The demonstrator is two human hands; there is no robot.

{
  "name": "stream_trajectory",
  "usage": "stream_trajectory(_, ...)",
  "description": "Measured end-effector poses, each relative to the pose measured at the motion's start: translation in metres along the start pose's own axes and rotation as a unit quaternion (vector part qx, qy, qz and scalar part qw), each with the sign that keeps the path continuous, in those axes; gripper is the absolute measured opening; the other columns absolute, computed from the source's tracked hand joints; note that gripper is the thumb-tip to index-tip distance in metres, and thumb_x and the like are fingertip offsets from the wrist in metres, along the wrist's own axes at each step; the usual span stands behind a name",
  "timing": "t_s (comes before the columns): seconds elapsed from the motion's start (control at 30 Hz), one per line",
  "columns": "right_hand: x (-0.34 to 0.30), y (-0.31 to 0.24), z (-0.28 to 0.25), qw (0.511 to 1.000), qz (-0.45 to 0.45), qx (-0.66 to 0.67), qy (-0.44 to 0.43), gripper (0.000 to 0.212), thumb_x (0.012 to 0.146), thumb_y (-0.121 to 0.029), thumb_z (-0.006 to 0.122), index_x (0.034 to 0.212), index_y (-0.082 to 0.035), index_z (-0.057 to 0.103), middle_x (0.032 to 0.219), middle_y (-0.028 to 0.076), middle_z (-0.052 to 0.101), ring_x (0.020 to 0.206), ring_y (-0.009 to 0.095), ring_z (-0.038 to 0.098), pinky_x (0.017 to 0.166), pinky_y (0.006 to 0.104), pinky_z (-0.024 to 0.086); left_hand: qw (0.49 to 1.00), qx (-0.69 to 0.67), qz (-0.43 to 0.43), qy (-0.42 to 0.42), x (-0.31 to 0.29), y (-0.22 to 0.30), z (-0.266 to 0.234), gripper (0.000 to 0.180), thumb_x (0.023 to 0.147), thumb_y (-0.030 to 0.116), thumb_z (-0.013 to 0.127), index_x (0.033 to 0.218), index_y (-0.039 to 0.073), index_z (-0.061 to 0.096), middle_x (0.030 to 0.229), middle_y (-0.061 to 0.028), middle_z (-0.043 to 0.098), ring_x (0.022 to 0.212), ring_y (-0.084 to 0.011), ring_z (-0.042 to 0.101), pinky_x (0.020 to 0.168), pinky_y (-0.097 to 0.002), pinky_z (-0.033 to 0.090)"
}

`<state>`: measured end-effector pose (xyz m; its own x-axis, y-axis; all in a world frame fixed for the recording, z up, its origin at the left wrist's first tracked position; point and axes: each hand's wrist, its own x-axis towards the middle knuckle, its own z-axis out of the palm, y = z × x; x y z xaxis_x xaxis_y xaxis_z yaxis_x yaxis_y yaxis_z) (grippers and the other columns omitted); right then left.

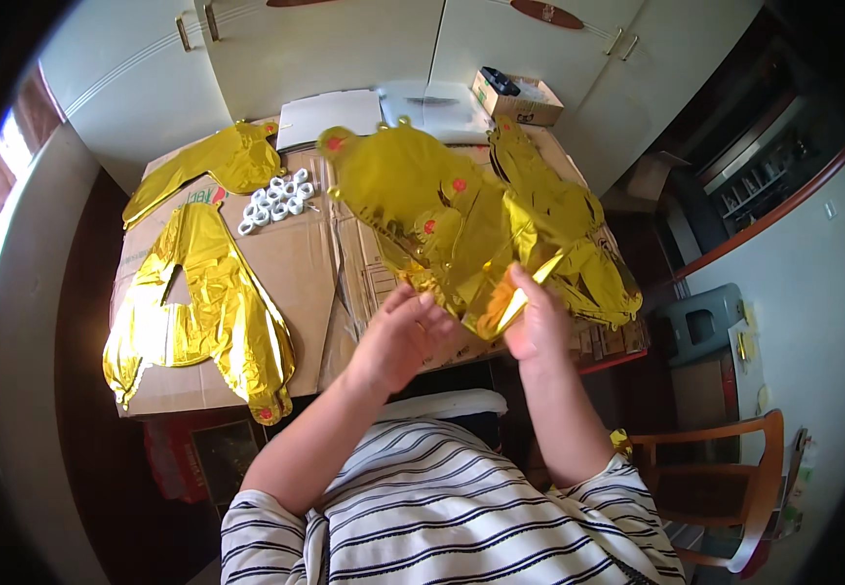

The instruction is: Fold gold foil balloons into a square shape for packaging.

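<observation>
A flat gold foil balloon (413,195) with small red round marks is held up in front of me, over the middle of the table. My right hand (539,322) pinches its lower right edge between thumb and fingers, where the foil folds and shines. At its lower left edge, my left hand (398,341) is closed with curled fingers against the foil; part of that grip is hidden. Another gold foil balloon, shaped like a letter A (203,302), lies flat at the left. Behind it rests a further gold foil balloon (213,161). More gold foil balloons (588,263) lie piled at the right.
Cardboard (296,263) covers the table. Several small white rolls (276,202) are grouped left of centre. White sheets (330,119) and an open carton (518,97) holding a black item stand at the back, before pale cabinets (335,49). A wooden chair (759,478) is at the right.
</observation>
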<state>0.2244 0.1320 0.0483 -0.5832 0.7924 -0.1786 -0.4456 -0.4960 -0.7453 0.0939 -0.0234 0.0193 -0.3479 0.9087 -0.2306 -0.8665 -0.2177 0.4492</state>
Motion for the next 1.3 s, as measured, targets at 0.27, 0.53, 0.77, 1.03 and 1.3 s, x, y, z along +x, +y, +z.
stream_trajectory(0.27, -0.012, 0.072, 0.000, 0.981, 0.153, 0.085, 0.081, 0.037, 0.105, -0.011, 0.054, 0.141, -0.005, 0.050, 0.135, 0.011, 0.059, 0.123, 0.027, 0.060, 0.107, 0.0454, 0.049, 0.965, 0.217, -0.037, 0.146, 0.038, 0.053, -0.021, 0.027, 0.096, 0.007, 0.066, 0.122, 0.006, 0.060, 0.110, -0.0065, 0.066, 0.101, -0.0199, 0.066, 0.092, -0.0411, 0.057)
stream_trajectory(0.53, -0.027, 0.054, 0.000, 0.963, 0.264, 0.059, 0.004, 0.038, 0.106, -0.023, 0.055, 0.138, -0.003, 0.052, 0.130, 0.014, 0.063, 0.122, 0.029, 0.062, 0.103, 0.0491, 0.051, 0.940, 0.291, -0.047, 0.171, 0.039, 0.079, -0.025, 0.024, 0.096, 0.009, 0.066, 0.119, 0.005, 0.060, 0.107, -0.0095, 0.068, 0.097, -0.0216, 0.069, 0.086, -0.0391, 0.057)
stream_trajectory(0.77, 0.006, -0.034, -0.057, 0.832, 0.429, -0.320, -0.144, 0.028, 0.103, -0.025, 0.060, 0.114, 0.001, 0.066, 0.105, 0.019, 0.074, 0.087, 0.026, 0.075, 0.080, 0.0417, 0.063, 0.954, 0.250, -0.106, 0.127, 0.036, 0.113, -0.036, 0.026, 0.098, 0.004, 0.054, 0.124, -0.002, 0.055, 0.116, -0.0170, 0.068, 0.102, -0.0313, 0.072, 0.091, -0.0461, 0.059)
stream_trajectory(1.03, 0.132, -0.036, -0.017, 0.841, 0.214, -0.479, -0.135, 0.022, 0.100, -0.020, 0.065, 0.108, 0.000, 0.066, 0.096, 0.011, 0.070, 0.083, 0.018, 0.070, 0.069, 0.0306, 0.060, 0.911, 0.372, -0.113, 0.137, 0.050, 0.123, -0.044, 0.031, 0.098, 0.003, 0.053, 0.129, 0.001, 0.057, 0.116, -0.0146, 0.070, 0.101, -0.0268, 0.073, 0.090, -0.0437, 0.061)
stream_trajectory(1.3, 0.160, -0.016, 0.023, 0.797, 0.285, -0.509, -0.157, 0.016, 0.092, -0.017, 0.071, 0.100, -0.003, 0.070, 0.080, 0.003, 0.069, 0.067, 0.010, 0.067, 0.059, 0.0254, 0.055, 0.909, 0.373, -0.126, 0.136, 0.050, 0.126, -0.037, 0.034, 0.097, 0.001, 0.055, 0.131, -0.001, 0.056, 0.122, -0.0145, 0.067, 0.107, -0.0259, 0.070, 0.095, -0.0421, 0.060)
